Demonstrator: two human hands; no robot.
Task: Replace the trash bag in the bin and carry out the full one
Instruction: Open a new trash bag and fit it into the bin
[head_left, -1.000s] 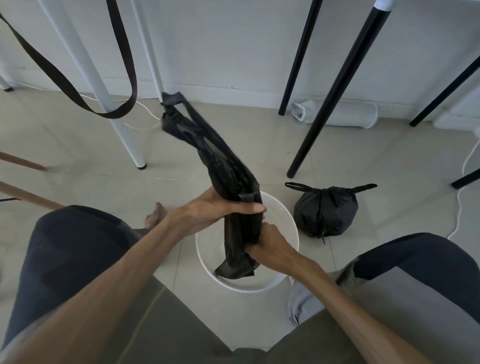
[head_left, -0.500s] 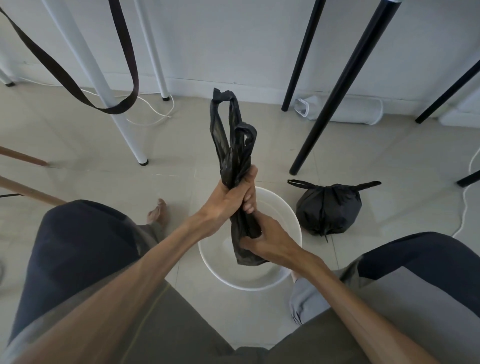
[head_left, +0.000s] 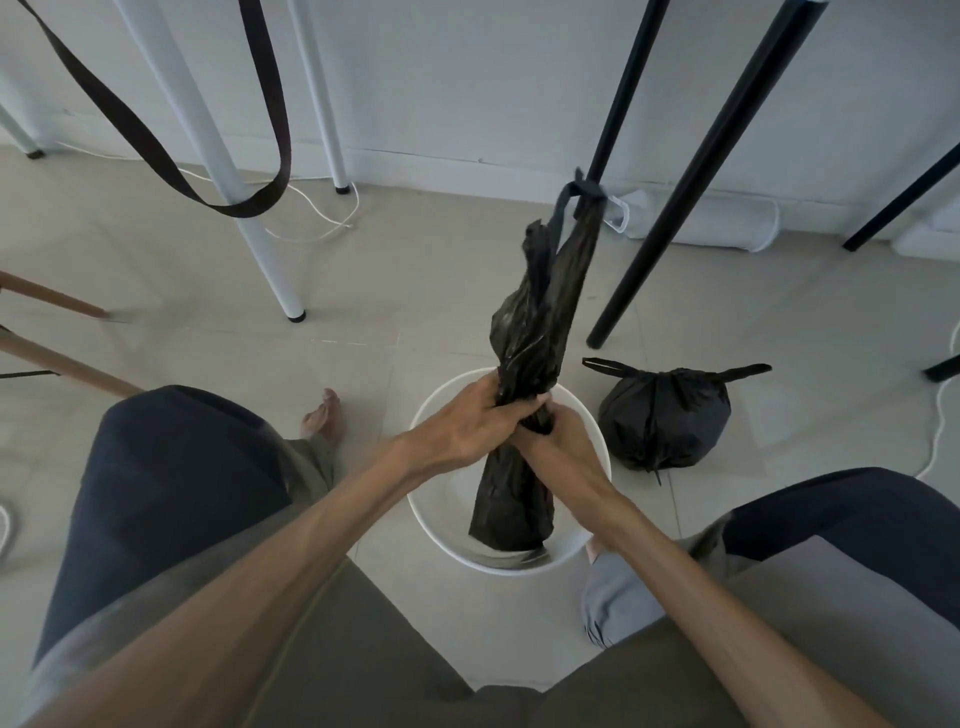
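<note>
Fresh bag gripped in both hands above the empty bin, not yet opened.

The left hand (head_left: 467, 423) is clenched round the middle of the new black bag (head_left: 535, 332), and the right hand (head_left: 558, 441) is closed on the same bunched plastic just below it, the two hands touching. The bag is held roughly upright, its handles uppermost and its lower end hanging inside the white bin (head_left: 421, 499), which seems otherwise unlined, though its floor is partly hidden. The tied full bag (head_left: 662, 421) is left on the floor just beside the bin. Lining is judged the step in hand; next, the mouth must be found, spread and folded over the rim.
</note>
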